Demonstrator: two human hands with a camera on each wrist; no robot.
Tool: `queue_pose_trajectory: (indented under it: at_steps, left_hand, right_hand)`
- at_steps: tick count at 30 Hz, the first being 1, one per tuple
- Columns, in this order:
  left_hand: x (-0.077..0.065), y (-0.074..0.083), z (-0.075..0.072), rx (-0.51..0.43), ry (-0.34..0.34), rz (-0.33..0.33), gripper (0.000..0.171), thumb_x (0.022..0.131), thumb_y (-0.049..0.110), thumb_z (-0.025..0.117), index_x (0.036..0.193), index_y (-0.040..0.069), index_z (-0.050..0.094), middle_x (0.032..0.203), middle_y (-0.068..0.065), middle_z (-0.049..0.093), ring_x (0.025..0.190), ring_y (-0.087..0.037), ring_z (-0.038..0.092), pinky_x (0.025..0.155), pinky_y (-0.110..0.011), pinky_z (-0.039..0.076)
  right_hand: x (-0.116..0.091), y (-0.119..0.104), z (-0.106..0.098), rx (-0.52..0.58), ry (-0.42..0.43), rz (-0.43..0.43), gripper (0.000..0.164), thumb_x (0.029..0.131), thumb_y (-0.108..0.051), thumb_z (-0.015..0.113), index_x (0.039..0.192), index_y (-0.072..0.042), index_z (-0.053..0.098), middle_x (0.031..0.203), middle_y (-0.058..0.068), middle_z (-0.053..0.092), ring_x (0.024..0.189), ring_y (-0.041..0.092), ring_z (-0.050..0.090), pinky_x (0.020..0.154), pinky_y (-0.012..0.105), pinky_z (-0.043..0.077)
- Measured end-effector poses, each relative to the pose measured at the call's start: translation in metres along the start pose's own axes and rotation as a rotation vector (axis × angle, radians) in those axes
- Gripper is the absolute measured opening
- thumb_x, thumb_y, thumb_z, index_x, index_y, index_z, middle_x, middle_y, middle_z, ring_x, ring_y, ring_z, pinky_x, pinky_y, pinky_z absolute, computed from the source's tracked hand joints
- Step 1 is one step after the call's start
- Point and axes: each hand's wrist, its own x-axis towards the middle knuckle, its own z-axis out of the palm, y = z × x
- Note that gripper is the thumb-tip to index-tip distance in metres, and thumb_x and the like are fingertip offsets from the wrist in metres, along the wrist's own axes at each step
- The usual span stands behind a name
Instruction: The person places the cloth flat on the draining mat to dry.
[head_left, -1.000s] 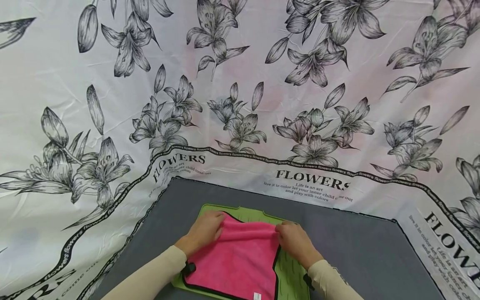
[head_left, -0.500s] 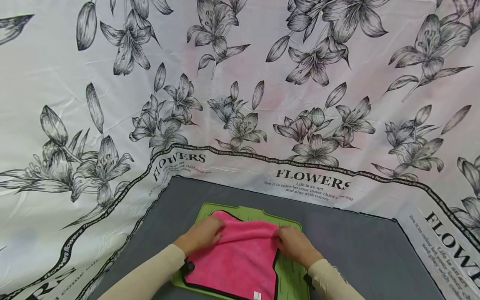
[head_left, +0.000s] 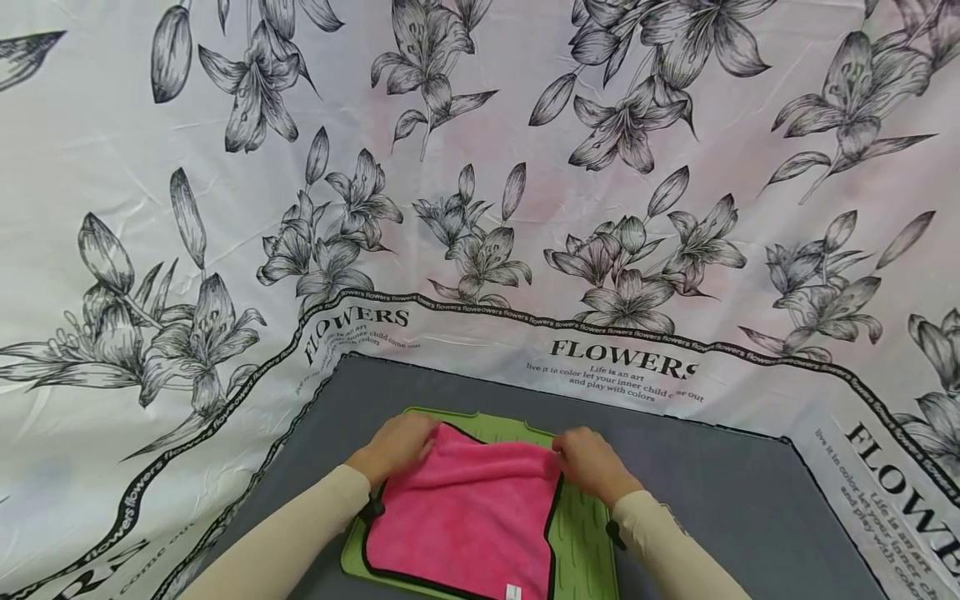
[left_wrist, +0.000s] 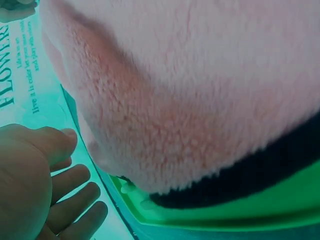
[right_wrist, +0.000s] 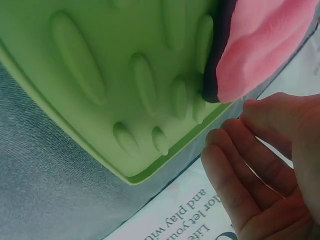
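A pink towel (head_left: 465,517) with black edging lies on a ribbed green mat (head_left: 581,542). My left hand (head_left: 397,446) rests at the towel's far left corner and my right hand (head_left: 592,462) at its far right corner. In the left wrist view the left hand (left_wrist: 35,185) has relaxed, straight fingers beside the towel (left_wrist: 200,90) and grips nothing. In the right wrist view the right hand (right_wrist: 265,170) is loosely open just below the towel's corner (right_wrist: 260,45), over the green mat's edge (right_wrist: 110,75).
The green mat sits on a dark grey pad (head_left: 712,492). Around it spreads a white cloth (head_left: 480,167) printed with black lilies and the word FLOWERS. Cream sleeves cover both forearms.
Both hands slid the towel's far edge away from me, and the raised fold between them has flattened. The towel now lies smoother on the green mat.
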Motion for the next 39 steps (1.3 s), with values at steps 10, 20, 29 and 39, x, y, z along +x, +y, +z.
queue_pose_trajectory:
  at_steps: [10, 20, 29, 39]
  left_hand:
    - [0.012, -0.006, 0.006, 0.044, -0.013, -0.001, 0.019, 0.094, 0.017, 0.070, 0.076, 0.022, 0.065, 0.071, 0.006, 0.064, 0.073, -0.013, 0.065, 0.063, -0.031, 0.051]
    - [0.012, 0.000, 0.015, 0.009, -0.052, -0.060, 0.022, 0.096, 0.017, 0.067, 0.075, 0.022, 0.069, 0.077, 0.006, 0.067, 0.078, -0.015, 0.065, 0.067, -0.034, 0.052]
    - [0.014, -0.001, 0.021, 0.062, 0.029, -0.084, 0.030, 0.094, 0.011, 0.065, 0.068, 0.025, 0.069, 0.074, 0.008, 0.065, 0.076, -0.014, 0.064, 0.062, -0.032, 0.050]
    - [0.020, 0.001, 0.015, 0.148, 0.166, -0.095, 0.021, 0.095, 0.009, 0.064, 0.080, 0.020, 0.074, 0.073, 0.004, 0.061, 0.070, -0.017, 0.065, 0.059, -0.034, 0.055]
  right_hand:
    - [0.015, 0.002, 0.007, 0.065, -0.016, 0.079, 0.035, 0.089, -0.006, 0.068, 0.058, -0.017, 0.059, 0.054, -0.011, 0.038, 0.052, 0.009, 0.035, 0.051, 0.027, 0.035]
    - [0.010, -0.003, 0.020, 0.049, 0.003, 0.123, 0.043, 0.087, -0.003, 0.070, 0.054, -0.020, 0.048, 0.053, -0.011, 0.033, 0.051, 0.009, 0.030, 0.047, 0.026, 0.028]
    - [0.012, -0.002, 0.018, -0.010, 0.008, 0.078, 0.041, 0.085, 0.000, 0.065, 0.054, -0.021, 0.048, 0.054, -0.011, 0.035, 0.052, 0.009, 0.033, 0.047, 0.027, 0.031]
    - [0.025, 0.004, 0.006, -0.162, 0.102, 0.097, 0.023, 0.090, -0.003, 0.065, 0.073, -0.017, 0.072, 0.069, -0.001, 0.064, 0.062, 0.024, 0.063, 0.051, 0.041, 0.051]
